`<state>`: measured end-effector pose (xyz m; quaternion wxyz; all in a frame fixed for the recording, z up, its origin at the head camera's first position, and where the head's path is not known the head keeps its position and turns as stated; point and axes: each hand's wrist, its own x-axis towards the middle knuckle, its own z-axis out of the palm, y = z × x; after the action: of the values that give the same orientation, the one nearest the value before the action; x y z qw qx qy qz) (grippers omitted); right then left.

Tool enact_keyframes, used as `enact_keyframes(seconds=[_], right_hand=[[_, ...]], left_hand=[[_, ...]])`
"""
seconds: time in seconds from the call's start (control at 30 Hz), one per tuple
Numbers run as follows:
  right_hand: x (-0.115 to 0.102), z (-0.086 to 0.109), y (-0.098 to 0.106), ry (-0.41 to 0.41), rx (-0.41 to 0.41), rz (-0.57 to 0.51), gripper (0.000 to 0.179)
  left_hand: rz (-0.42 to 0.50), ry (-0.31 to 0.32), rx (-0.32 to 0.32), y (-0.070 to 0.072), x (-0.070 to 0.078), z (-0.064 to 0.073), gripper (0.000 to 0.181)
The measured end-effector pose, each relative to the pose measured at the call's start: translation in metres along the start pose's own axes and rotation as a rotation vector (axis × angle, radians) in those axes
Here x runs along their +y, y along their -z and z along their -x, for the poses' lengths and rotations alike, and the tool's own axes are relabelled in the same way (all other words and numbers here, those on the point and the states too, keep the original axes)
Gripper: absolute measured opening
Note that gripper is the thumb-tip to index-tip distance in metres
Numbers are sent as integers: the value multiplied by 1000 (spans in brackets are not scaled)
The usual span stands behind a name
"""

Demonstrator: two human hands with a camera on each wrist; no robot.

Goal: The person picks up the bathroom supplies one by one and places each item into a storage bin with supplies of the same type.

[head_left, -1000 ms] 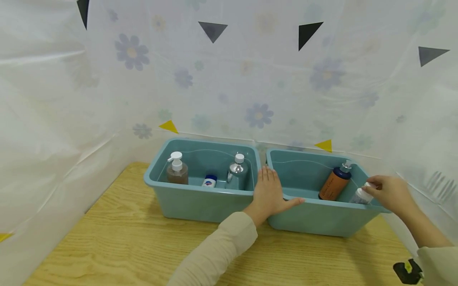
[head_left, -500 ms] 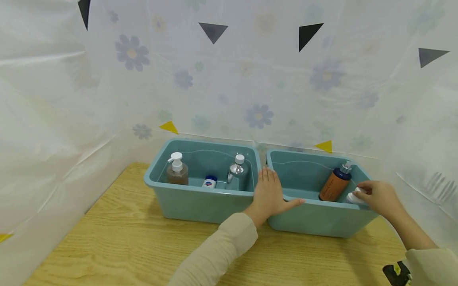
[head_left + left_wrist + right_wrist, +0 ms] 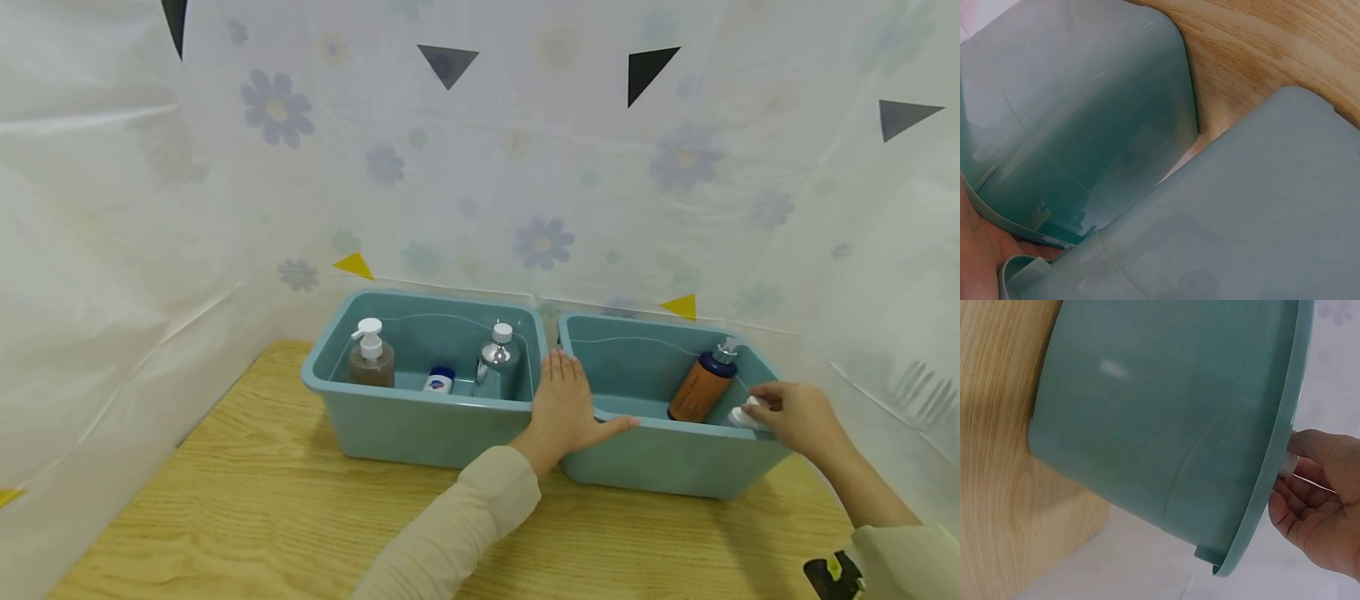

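Observation:
My left hand (image 3: pixel 562 408) lies with straight fingers over the adjoining rims of two teal bins, its thumb stretched along the front rim of the right bin (image 3: pixel 645 454). At the right end of that bin, my right hand (image 3: pixel 798 417) pinches the white cap of a small bottle (image 3: pixel 744 417), whose body is mostly hidden behind the rim. In the right wrist view only its white cap (image 3: pixel 1289 464) shows between thumb and fingers. Beside it an orange pump bottle (image 3: pixel 701 387) with a dark blue top leans in the bin.
The left bin (image 3: pixel 420 429) holds a brown pump bottle (image 3: pixel 372 362), a small white container with a blue cap (image 3: pixel 439 381) and a clear bottle with a white cap (image 3: pixel 500 354). Both bins stand on a wooden table (image 3: pixel 300 500) against a flowered plastic curtain (image 3: pixel 480 167).
My right hand has moved left and slightly down with the white-capped bottle, which now sits lower in the right bin. My left hand has stayed on the rims.

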<state>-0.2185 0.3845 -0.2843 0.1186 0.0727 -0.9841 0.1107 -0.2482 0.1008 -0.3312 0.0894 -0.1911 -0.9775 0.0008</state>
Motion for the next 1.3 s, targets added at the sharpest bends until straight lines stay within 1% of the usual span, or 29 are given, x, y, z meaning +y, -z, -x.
enact_keyframes(seconds=[0.2, 0.47, 0.8, 1.03, 1.3], right_hand=[[3, 1, -1, -4, -1, 0, 29], [6, 2, 0, -1, -8, -4, 30], [7, 3, 0, -2, 1, 3, 28], [7, 2, 0, 14, 11, 25, 27], [7, 4, 0, 24, 12, 15, 27]], left_hand=[[-7, 2, -16, 0, 0, 1, 112], [-10, 0, -3, 1, 0, 2, 111], [-10, 4, -11, 2, 1, 2, 111], [-3, 9, 2, 1, 1, 2, 112], [4, 2, 12, 1, 0, 2, 112]])
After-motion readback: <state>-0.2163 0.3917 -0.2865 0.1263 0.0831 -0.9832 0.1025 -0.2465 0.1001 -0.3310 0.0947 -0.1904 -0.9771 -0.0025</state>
